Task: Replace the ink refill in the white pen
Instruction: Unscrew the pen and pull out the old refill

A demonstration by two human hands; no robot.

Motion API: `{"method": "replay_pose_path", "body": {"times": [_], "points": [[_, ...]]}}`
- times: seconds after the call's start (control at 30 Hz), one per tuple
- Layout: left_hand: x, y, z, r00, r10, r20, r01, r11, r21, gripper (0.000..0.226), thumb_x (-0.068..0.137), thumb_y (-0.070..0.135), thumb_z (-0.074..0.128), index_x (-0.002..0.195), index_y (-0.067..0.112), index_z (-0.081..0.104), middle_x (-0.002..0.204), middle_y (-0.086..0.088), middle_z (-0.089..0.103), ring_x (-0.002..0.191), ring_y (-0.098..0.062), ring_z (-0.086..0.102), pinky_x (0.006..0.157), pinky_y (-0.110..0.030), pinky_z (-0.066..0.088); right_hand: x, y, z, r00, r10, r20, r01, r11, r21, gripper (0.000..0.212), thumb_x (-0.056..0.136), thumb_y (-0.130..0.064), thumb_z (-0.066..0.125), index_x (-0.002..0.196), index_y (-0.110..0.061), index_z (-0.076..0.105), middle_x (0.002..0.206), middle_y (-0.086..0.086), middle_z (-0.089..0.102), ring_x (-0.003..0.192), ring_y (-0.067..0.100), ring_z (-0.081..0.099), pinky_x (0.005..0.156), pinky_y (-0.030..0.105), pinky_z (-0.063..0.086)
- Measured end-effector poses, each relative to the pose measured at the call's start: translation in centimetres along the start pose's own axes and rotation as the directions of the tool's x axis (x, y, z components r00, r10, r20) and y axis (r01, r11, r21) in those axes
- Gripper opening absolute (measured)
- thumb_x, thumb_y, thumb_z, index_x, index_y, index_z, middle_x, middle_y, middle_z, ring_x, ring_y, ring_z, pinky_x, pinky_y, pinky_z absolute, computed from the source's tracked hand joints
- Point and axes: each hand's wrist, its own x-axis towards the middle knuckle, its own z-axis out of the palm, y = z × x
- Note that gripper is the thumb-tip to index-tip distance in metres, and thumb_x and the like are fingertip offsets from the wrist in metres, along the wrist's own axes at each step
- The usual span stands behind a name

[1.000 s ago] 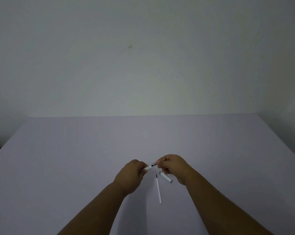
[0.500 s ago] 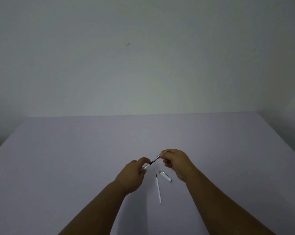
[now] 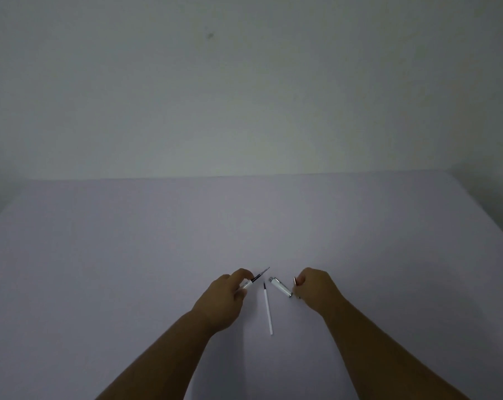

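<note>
My left hand grips the white pen barrel, from which a dark ink refill sticks out up and to the right. My right hand is closed on a small metallic pen tip piece, just right of the white pen cap that lies on the table. A loose white refill with a dark tip lies on the table between my two hands, pointing away from me.
The work surface is a pale lilac table that meets a plain wall at its far edge. The table's left and right edges slant in toward the back corners.
My right hand has pulled the tip piece off the pen and moved right and down, beside the cap. The refill now stands bare from the barrel in my left hand.
</note>
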Motion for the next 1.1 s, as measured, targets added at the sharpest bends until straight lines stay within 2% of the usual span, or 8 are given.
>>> {"method": "replay_pose_path", "body": {"times": [0.2,0.27,0.4,0.67,0.87,0.93,1.03,1.1], "points": [[0.2,-0.3,0.3,1.0,-0.004,0.015,0.004,1.0,0.002,0.029,0.098,0.019,0.04,0.125,0.029,0.047,0.095,-0.001,0.05,0.084,-0.017,0.047,0.076,-0.025,0.038,0.3,0.6,0.6,0.999,-0.017,-0.033,0.014,0.997,-0.069,0.011,0.088,-0.023,0.057,0.079,-0.017,0.055,0.088,0.01,0.063,0.08,0.022,0.058,0.069,0.028,0.043],[0.3,-0.2,0.3,1.0,-0.002,0.022,0.002,1.0,0.001,0.03,0.098,0.019,0.04,0.125,0.029,0.046,0.098,-0.002,0.052,0.085,-0.017,0.048,0.076,-0.025,0.038,0.3,0.7,0.6,0.999,-0.023,-0.034,0.02,0.996,-0.086,0.013,0.088,-0.023,0.058,0.082,-0.012,0.06,0.086,0.008,0.061,0.078,0.02,0.056,0.069,0.03,0.045],[0.6,-0.2,0.3,1.0,0.005,0.021,-0.006,1.0,0.003,0.029,0.098,0.02,0.04,0.125,0.029,0.047,0.098,-0.003,0.053,0.085,-0.018,0.048,0.076,-0.025,0.038,0.4,0.7,0.5,0.999,-0.024,-0.045,0.021,0.998,-0.066,0.023,0.087,-0.023,0.059,0.095,-0.003,0.068,0.099,0.014,0.071,0.093,0.026,0.066,0.078,0.034,0.052],[0.6,0.0,0.4,1.0,0.016,0.025,-0.017,1.0,0.011,0.029,0.098,0.02,0.041,0.125,0.029,0.046,0.097,-0.003,0.052,0.084,-0.018,0.048,0.075,-0.026,0.038,0.2,1.0,0.4,0.998,-0.024,-0.059,0.022,0.999,-0.04,0.025,0.085,-0.024,0.063,0.094,-0.002,0.068,0.1,0.014,0.072,0.094,0.026,0.067,0.079,0.033,0.052],[0.4,0.2,0.4,1.0,0.017,0.023,-0.018,1.0,0.015,0.028,0.098,0.02,0.041,0.124,0.028,0.047,0.096,-0.003,0.052,0.083,-0.019,0.049,0.075,-0.025,0.038,0.0,1.2,0.2,0.998,-0.009,-0.054,0.008,1.0,-0.012,0.018,0.084,-0.021,0.063,0.079,-0.004,0.065,0.095,0.018,0.071,0.076,0.018,0.055,0.077,0.035,0.052],[0.4,0.2,0.3,1.0,0.016,0.026,-0.017,1.0,0.012,0.028,0.098,0.021,0.041,0.125,0.028,0.046,0.098,-0.004,0.053,0.083,-0.018,0.049,0.075,-0.025,0.039,-0.1,1.2,0.0,0.998,-0.002,-0.058,0.002,1.0,-0.008,0.021,0.085,-0.02,0.061,0.072,-0.004,0.063,0.092,0.019,0.07,0.078,0.024,0.061,0.075,0.035,0.052],[0.3,0.4,0.2,1.0,0.015,0.023,-0.015,1.0,0.012,0.028,0.098,0.021,0.041,0.124,0.029,0.047,0.104,-0.009,0.058,0.083,-0.018,0.05,0.075,-0.025,0.04,-0.2,1.2,-0.2,0.99,-0.007,-0.142,0.021,0.995,0.099,0.019,0.085,-0.015,0.057,0.088,-0.001,0.069,0.091,0.012,0.072,0.088,0.025,0.066,0.075,0.031,0.051],[0.4,0.6,0.2,1.0,0.014,0.027,-0.014,1.0,0.009,0.028,0.098,0.02,0.041,0.124,0.028,0.046,0.107,-0.01,0.059,0.084,-0.018,0.05,0.075,-0.025,0.04,-0.3,0.7,-0.6,0.996,-0.007,-0.094,0.041,0.932,0.36,0.01,0.083,-0.01,0.061,0.085,-0.009,0.071,0.08,0.004,0.068,0.075,0.018,0.061,0.069,0.026,0.046]]}}
